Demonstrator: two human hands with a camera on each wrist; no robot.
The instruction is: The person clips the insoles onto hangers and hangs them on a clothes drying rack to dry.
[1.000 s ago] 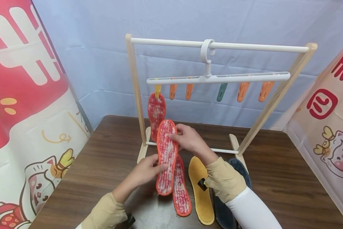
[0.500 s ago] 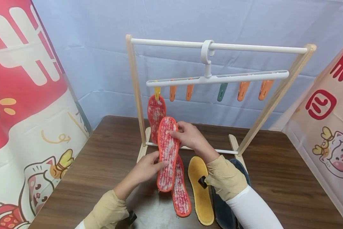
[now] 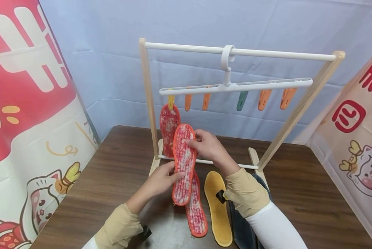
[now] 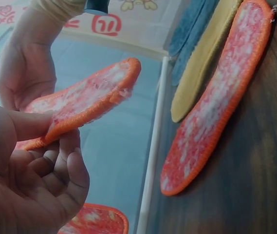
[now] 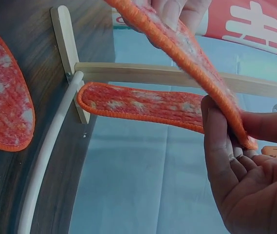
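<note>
A red-and-white insole [image 3: 183,155] with an orange edge is held upright above the table by both hands. My left hand [image 3: 162,178] pinches its lower left edge, thumb on the front face. Near the upper right edge my right hand [image 3: 209,145] grips it the same way, as the right wrist view also shows. Behind it a matching insole [image 3: 169,121] hangs from a yellow clip [image 3: 171,102] at the left end of a white hanger [image 3: 198,90]. Another red insole [image 3: 197,214] lies on the table, its top partly hidden by the held one.
The hanger hooks over a white bar [image 3: 276,53] of a wooden-legged rack. Several orange clips [image 3: 206,102] and a green clip [image 3: 242,101] dangle from it. A yellow insole [image 3: 217,214] and dark blue insoles [image 3: 243,224] lie on the wooden table [image 3: 313,200], partly under my right forearm.
Both hands have raised the held insole slightly and shifted it a little to the right. The hanger's right end tilts a bit less upward or sways slightly; the hanging insole stays clipped.
</note>
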